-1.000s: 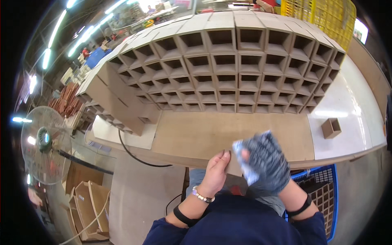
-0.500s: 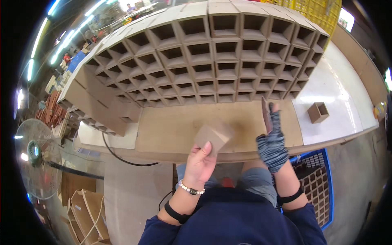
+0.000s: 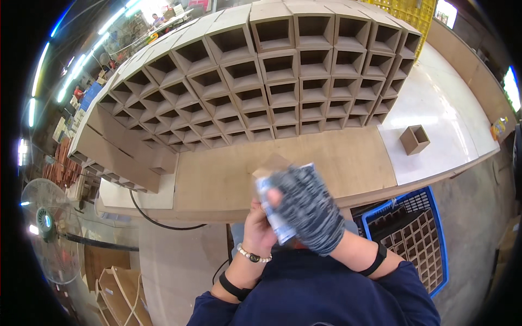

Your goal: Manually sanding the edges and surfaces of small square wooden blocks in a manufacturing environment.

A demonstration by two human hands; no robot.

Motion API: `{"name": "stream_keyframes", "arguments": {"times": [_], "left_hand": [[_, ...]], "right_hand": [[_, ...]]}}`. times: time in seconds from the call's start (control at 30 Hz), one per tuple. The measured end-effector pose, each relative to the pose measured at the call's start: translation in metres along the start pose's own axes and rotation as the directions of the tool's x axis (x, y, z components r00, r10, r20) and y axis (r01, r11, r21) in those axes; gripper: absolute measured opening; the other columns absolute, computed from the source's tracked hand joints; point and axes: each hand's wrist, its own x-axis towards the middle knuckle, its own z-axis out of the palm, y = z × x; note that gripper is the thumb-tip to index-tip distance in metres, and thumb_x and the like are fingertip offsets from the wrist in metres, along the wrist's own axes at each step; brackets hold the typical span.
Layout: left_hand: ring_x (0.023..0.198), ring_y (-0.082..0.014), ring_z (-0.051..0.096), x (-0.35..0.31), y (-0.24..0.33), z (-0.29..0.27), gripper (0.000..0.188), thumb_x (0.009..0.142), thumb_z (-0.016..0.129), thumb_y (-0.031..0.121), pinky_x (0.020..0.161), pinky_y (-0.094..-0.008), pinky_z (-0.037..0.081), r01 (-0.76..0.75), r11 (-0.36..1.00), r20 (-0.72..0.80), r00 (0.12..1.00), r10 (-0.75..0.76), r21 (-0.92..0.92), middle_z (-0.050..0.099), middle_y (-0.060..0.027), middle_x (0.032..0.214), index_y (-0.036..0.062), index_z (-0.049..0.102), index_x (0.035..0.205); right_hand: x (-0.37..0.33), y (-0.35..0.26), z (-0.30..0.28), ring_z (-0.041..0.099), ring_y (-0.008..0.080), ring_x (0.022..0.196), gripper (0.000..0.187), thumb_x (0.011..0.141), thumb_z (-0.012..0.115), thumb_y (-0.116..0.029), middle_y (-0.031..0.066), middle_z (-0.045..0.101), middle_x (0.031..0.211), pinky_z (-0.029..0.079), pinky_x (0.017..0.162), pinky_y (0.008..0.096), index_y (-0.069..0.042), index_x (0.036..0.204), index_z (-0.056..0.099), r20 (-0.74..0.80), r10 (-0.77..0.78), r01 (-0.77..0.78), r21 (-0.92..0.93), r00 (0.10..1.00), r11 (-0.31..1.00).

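Note:
In front of me my left hand is closed on a small brown fibreboard box, whose far corner shows past my right hand. My right hand, in a grey knitted fingerless glove, is closed on a sandpaper strip with a pale, blue-marked back. The strip lies against the near side of the box. Both hands are close together over the table's front edge, the right one covering most of the box. Motion blurs the strip and the right fingertips.
Stacked open boxes form a curved wall along the back. A single box stands on the white surface at right. Below it is a blue crate holding more boxes. A fan stands at far left, near a black cable.
My right hand has swung left from the table's right part and brought the sandpaper against the box. The left hand still holds the box. The whole view has shifted slightly.

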Motion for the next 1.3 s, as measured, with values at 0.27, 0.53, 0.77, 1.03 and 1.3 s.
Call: {"name": "stream_keyframes", "arguments": {"times": [0.27,0.53,0.77,1.03,1.3], "left_hand": [[0.118,-0.0185,0.049,0.004,0.000,0.027,0.042,0.082,0.064,0.008,0.103,-0.0334,0.034,-0.132,0.991,0.079,0.988,0.131,0.003,0.055,-0.0044,0.124,0.0095,0.051,0.122],[0.113,-0.0210,0.053,-0.005,0.010,0.024,0.044,0.078,0.069,0.008,0.096,-0.0380,0.042,-0.168,0.960,0.173,0.976,0.131,0.222,0.059,-0.0075,0.117,0.0053,0.054,0.119],[0.095,-0.0143,0.060,-0.008,0.021,0.021,0.028,0.080,0.065,-0.003,0.086,-0.0302,0.047,-0.208,0.780,0.181,0.976,0.123,0.590,0.064,-0.0071,0.104,0.0012,0.060,0.107],[0.094,-0.0101,0.058,-0.018,0.027,0.033,0.024,0.081,0.062,-0.008,0.083,-0.0252,0.047,-0.268,0.536,0.298,0.954,0.032,0.800,0.064,-0.0042,0.102,-0.0007,0.061,0.104],[0.095,-0.0193,0.061,-0.018,0.029,0.043,0.017,0.078,0.067,-0.001,0.082,-0.0296,0.047,-0.254,0.276,0.260,0.965,0.016,0.927,0.065,-0.0110,0.099,0.0002,0.064,0.095]], "right_hand": [[-0.018,0.053,0.015,0.045,0.0372,0.119,0.048,0.081,0.055,-0.016,0.0166,0.047,0.128,0.029,0.102,0.0524,-0.016,0.128,0.045,-0.089,0.290,-0.290,0.017,0.953,0.957],[-0.028,0.072,0.019,0.050,0.0347,0.112,0.045,0.086,0.049,-0.008,0.0155,0.052,0.122,0.036,0.100,0.0425,-0.010,0.130,0.045,-0.137,0.308,-0.301,0.074,0.941,0.951],[0.008,0.013,-0.038,0.052,0.0300,0.110,0.044,0.084,0.052,-0.011,0.0118,0.052,0.123,0.037,0.099,0.0452,-0.013,0.128,0.047,0.015,-0.081,0.079,0.082,0.997,0.994],[0.003,0.037,-0.030,0.052,0.0326,0.112,0.043,0.082,0.055,-0.018,0.0123,0.053,0.123,0.035,0.100,0.0493,-0.016,0.124,0.048,0.064,-0.002,0.000,0.029,0.998,1.000],[-0.009,0.076,-0.011,0.049,0.0314,0.116,0.044,0.084,0.050,-0.015,0.0115,0.051,0.128,0.032,0.101,0.0481,-0.014,0.127,0.047,0.190,0.205,-0.160,-0.226,0.960,0.961]]}}
